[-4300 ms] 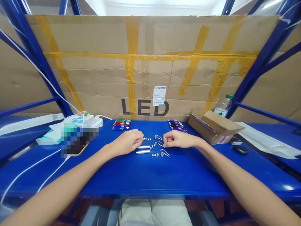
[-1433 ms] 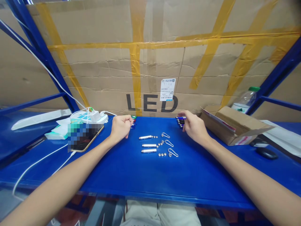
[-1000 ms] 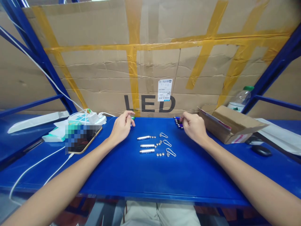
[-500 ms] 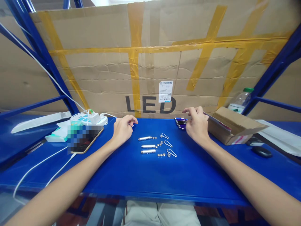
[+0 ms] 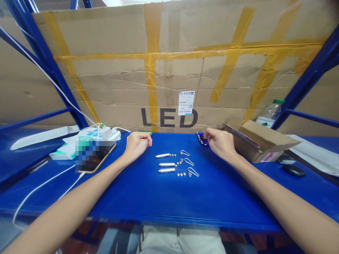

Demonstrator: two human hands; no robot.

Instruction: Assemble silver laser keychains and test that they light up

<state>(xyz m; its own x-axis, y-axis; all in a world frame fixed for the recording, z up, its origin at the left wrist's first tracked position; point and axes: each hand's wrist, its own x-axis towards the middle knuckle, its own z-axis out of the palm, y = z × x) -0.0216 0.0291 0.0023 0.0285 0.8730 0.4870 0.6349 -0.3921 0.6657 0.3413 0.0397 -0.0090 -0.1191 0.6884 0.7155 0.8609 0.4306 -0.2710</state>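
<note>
My left hand point(image 5: 138, 144) is a closed fist at the back left of the blue table, with nothing showing in it. Small green pieces point(image 5: 148, 133) peek out behind its knuckles. My right hand point(image 5: 220, 141) is also curled into a fist, with nothing sticking out of it. It partly covers a row of dark blue and purple metal tubes point(image 5: 201, 139) at the back. Between the hands lie three silver tubes point(image 5: 166, 164), each with several button cells point(image 5: 181, 174) beside it. To their right are three silver carabiner clips point(image 5: 193, 171) with small end caps.
An open cardboard box point(image 5: 270, 141) stands on the right, with a black mouse point(image 5: 293, 170) and a bottle point(image 5: 272, 112) near it. On the left are a phone point(image 5: 102, 158), white cables and a power strip point(image 5: 92, 134). A large carton point(image 5: 119, 88) closes off the back.
My right hand's fingers have curled from spread into a fist. My left fingers have tightened, and the hand has shifted slightly left, showing green pieces behind it.
</note>
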